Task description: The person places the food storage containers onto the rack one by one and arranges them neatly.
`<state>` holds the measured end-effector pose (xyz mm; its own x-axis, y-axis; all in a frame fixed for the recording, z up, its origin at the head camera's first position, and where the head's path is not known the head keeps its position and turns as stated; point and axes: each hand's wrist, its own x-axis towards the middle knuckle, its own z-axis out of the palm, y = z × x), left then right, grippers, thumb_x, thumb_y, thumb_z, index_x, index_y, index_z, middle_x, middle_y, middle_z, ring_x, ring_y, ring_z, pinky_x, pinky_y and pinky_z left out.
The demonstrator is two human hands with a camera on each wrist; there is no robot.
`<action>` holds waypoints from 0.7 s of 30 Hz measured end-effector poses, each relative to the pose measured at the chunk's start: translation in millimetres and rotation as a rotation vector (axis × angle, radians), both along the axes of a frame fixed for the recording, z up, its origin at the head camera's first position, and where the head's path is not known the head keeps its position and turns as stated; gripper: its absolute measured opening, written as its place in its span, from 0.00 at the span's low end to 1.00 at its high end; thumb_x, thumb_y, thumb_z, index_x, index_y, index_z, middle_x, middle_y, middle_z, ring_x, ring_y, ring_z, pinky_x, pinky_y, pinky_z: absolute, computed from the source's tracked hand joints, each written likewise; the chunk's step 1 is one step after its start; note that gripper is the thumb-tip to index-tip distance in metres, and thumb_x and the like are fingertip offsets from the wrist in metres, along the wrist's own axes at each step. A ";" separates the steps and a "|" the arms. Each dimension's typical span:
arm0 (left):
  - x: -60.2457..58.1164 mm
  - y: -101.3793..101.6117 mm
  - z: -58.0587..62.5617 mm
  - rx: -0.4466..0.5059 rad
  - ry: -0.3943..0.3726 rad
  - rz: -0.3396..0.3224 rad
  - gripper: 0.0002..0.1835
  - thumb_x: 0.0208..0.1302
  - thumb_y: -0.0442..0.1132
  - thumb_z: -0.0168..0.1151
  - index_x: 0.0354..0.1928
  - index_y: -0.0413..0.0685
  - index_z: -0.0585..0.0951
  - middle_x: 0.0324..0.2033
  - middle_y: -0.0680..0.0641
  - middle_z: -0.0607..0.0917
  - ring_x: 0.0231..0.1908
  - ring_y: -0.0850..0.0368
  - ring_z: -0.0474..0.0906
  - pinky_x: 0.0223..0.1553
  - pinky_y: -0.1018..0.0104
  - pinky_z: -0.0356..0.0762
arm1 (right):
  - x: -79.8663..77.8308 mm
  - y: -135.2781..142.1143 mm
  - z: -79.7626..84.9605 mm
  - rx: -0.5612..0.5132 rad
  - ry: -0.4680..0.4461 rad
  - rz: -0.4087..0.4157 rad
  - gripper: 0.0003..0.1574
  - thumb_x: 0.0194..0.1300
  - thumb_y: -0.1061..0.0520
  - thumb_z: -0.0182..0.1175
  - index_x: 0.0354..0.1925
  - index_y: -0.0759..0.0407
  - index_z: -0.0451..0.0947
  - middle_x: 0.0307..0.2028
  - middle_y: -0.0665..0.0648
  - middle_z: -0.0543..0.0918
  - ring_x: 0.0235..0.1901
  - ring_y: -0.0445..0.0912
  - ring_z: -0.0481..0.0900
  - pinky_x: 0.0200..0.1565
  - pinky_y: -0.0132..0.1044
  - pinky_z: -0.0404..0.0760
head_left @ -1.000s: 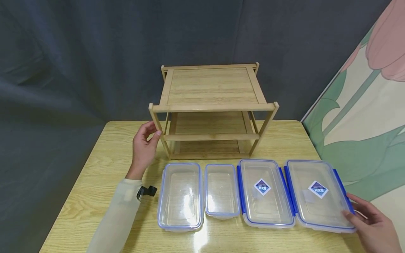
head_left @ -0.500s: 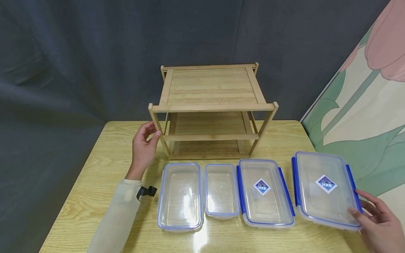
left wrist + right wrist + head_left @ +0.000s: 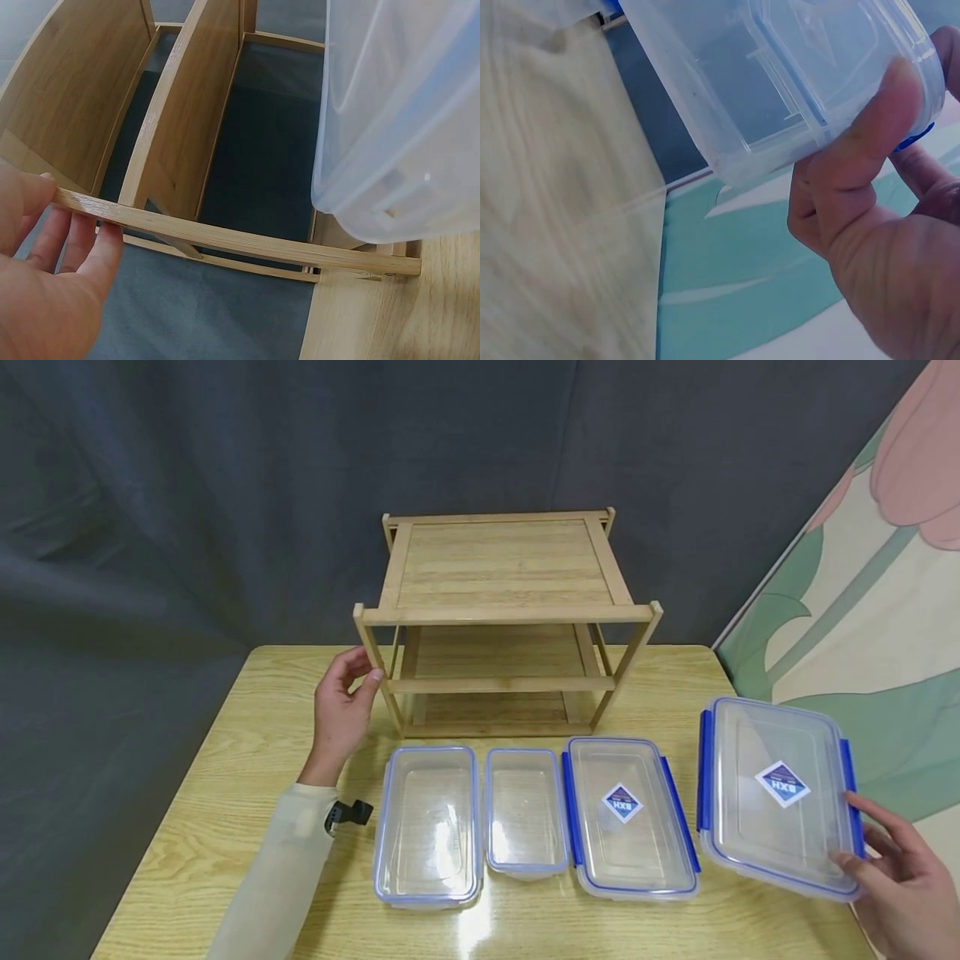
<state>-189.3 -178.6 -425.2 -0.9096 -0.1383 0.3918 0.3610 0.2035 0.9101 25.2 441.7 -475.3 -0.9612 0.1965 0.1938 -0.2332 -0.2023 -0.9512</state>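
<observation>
A three-tier wooden shelf rack (image 3: 510, 616) stands at the back of the table. My left hand (image 3: 345, 710) grips its front left leg, thumb in front and fingers behind, as the left wrist view also shows. At the right, my right hand (image 3: 900, 877) holds a clear food container (image 3: 780, 827) with blue side clips by its right edge. The container is raised off the table and tilted, its lid with a diamond label facing up. In the right wrist view the thumb (image 3: 900, 90) presses on the clear wall of the container (image 3: 727, 90).
In a row before the rack are a large clear container (image 3: 431, 827), a smaller one (image 3: 527, 814) and a blue-clipped container (image 3: 633, 852) with a label. A dark curtain (image 3: 300, 485) hangs behind the table (image 3: 202, 793); a flower-print cloth (image 3: 840, 610) borders the right.
My right hand has lifted the rightmost container off the table, shifting it right, away from its neighbour, and tilting it. My left hand has stayed on the rack's leg.
</observation>
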 end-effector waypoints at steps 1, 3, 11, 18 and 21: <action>-0.3 0.1 -0.1 0.003 0.003 -0.002 0.19 0.76 0.30 0.62 0.66 0.35 0.78 0.53 0.39 0.83 0.51 0.63 0.82 0.50 0.79 0.82 | -1.3 -0.9 1.7 -0.006 0.025 0.007 0.51 0.64 0.90 0.35 0.80 0.64 0.60 0.55 0.52 0.82 0.46 0.41 0.91 0.36 0.37 0.90; -0.5 0.5 0.1 0.007 0.008 -0.003 0.19 0.76 0.29 0.62 0.65 0.35 0.78 0.53 0.39 0.84 0.51 0.63 0.82 0.49 0.79 0.82 | -4.3 -3.2 5.2 -0.023 0.077 0.016 0.50 0.63 0.91 0.33 0.79 0.69 0.59 0.54 0.55 0.83 0.45 0.44 0.92 0.37 0.38 0.90; -1.3 0.9 -0.9 0.022 0.020 -0.007 0.19 0.75 0.28 0.62 0.65 0.33 0.77 0.52 0.38 0.83 0.50 0.64 0.82 0.50 0.79 0.82 | -13.7 -11.3 20.0 -0.111 0.206 0.091 0.51 0.59 0.92 0.26 0.78 0.75 0.56 0.55 0.62 0.86 0.47 0.50 0.92 0.36 0.42 0.89; -1.3 0.7 -1.6 0.022 0.027 -0.013 0.19 0.75 0.28 0.62 0.65 0.33 0.77 0.52 0.39 0.83 0.51 0.63 0.82 0.50 0.79 0.82 | -22.5 -14.1 34.7 -0.080 0.269 0.132 0.52 0.56 0.91 0.22 0.78 0.76 0.55 0.63 0.63 0.83 0.53 0.52 0.90 0.39 0.42 0.89; -1.3 0.1 -2.5 0.018 0.035 -0.016 0.19 0.75 0.28 0.62 0.65 0.34 0.78 0.52 0.38 0.83 0.51 0.63 0.82 0.50 0.78 0.82 | -27.0 -17.2 42.6 -0.060 0.300 0.143 0.50 0.57 0.91 0.23 0.78 0.78 0.53 0.67 0.64 0.81 0.55 0.53 0.89 0.39 0.42 0.89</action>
<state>-190.6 -178.5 -427.6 -0.8975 -0.1309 0.4212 0.3961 0.1807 0.9002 -1.8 424.6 -432.7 -0.8816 0.0831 0.4645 -0.4662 -0.3067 -0.8298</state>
